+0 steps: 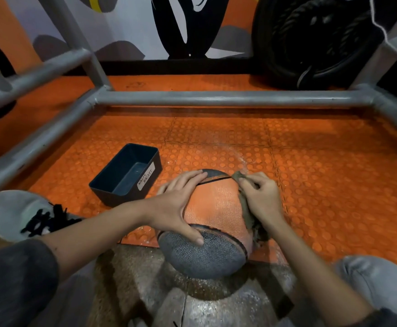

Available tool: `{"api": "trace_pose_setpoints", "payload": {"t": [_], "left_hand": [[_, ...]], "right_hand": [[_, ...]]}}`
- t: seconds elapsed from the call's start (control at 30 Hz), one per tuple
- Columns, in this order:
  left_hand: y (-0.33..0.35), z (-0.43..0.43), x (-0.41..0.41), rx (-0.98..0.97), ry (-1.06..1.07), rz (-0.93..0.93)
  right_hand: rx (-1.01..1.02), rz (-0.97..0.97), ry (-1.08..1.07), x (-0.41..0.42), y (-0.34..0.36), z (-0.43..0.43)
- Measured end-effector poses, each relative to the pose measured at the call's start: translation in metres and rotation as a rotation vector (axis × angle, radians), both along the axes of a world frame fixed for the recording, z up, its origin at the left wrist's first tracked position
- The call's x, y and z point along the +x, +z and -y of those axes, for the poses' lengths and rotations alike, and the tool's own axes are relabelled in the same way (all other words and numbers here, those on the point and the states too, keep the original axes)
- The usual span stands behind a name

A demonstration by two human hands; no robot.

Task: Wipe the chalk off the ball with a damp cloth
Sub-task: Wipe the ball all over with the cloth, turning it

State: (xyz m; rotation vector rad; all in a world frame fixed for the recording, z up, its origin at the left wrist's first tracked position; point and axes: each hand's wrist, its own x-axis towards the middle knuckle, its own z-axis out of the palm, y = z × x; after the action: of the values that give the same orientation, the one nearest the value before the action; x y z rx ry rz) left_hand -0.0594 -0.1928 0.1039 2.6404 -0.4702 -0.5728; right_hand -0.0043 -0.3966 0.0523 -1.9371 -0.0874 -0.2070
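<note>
1. The left hand [176,204] is lying spread and flat over the top left of the ball [214,204], fingers straight, steadying it and gripping nothing.
2. The ball, orange with grey panels, is sitting on the floor [334,173] between the person's knees.
3. The right hand [261,197] is bunching a brownish cloth [245,208] in curled fingers and pressing it against the ball's right side.
4. Wiping seems to be under way but unfinished: a pale, chalky haze is showing across the orange middle panel, and the grey panel nearest the camera is looking speckled.
5. The floor is showing orange studded tiles, with a bare concrete patch [216,308] nearest the person. A pale shoe [16,213] is resting at far left; a dark bin [115,199] labelled as a waste basket is standing just left of the ball.
6. A grey pipe frame [216,99] is crossing behind, before a painted wall [126,24], with a black tyre [310,38] leaning at right.
</note>
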Motion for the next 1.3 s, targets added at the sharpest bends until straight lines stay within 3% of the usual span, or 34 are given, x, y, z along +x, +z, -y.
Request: {"api": "trace_pose_setpoints", "payload": {"t": [0.17,0.23,0.3,0.4,0.47,0.67,0.73,0.83,0.93,1.03,1.17,1.23,1.3], "left_hand": [[-0.003,0.002,0.001,0.039,-0.007,0.007],[-0.005,-0.001,-0.001,0.032,-0.024,0.007],[-0.004,-0.002,-0.002,0.02,-0.018,0.002],[-0.002,-0.002,-0.003,0.0,-0.018,0.001],[0.0,-0.001,-0.004,-0.008,-0.019,-0.006],[-0.007,-0.001,-0.004,0.035,-0.03,0.03],[-0.011,-0.001,-0.005,0.025,-0.028,0.05],[-0.007,0.003,-0.006,0.005,-0.023,0.038],[-0.003,0.009,-0.005,-0.006,-0.02,0.033],[-0.004,0.012,-0.003,-0.003,-0.008,0.041],[-0.007,0.011,-0.005,-0.014,-0.028,0.059],[-0.008,0.011,-0.006,-0.024,-0.04,0.054],[-0.006,0.011,-0.007,-0.028,-0.037,0.044]], "right_hand": [[-0.346,0.443,0.134,-0.047,0.012,-0.025],[-0.364,0.506,0.195,-0.043,0.008,-0.018],[-0.247,0.358,0.166,-0.025,0.004,-0.007],[0.086,-0.057,0.091,0.005,0.003,0.005],[0.113,-0.186,0.05,0.014,0.004,0.003],[-0.293,0.3,0.268,-0.006,0.018,-0.024],[-0.216,0.235,0.321,0.005,0.02,-0.019],[-0.043,-0.134,0.251,0.033,0.015,-0.007],[-0.032,-0.399,0.195,0.047,0.008,-0.004],[-0.055,-0.265,0.191,0.041,0.016,-0.01],[-0.248,0.216,0.304,0.006,0.02,-0.019],[-0.188,0.208,0.343,0.009,0.016,-0.012],[-0.061,-0.007,0.285,0.028,0.01,-0.004]]}}
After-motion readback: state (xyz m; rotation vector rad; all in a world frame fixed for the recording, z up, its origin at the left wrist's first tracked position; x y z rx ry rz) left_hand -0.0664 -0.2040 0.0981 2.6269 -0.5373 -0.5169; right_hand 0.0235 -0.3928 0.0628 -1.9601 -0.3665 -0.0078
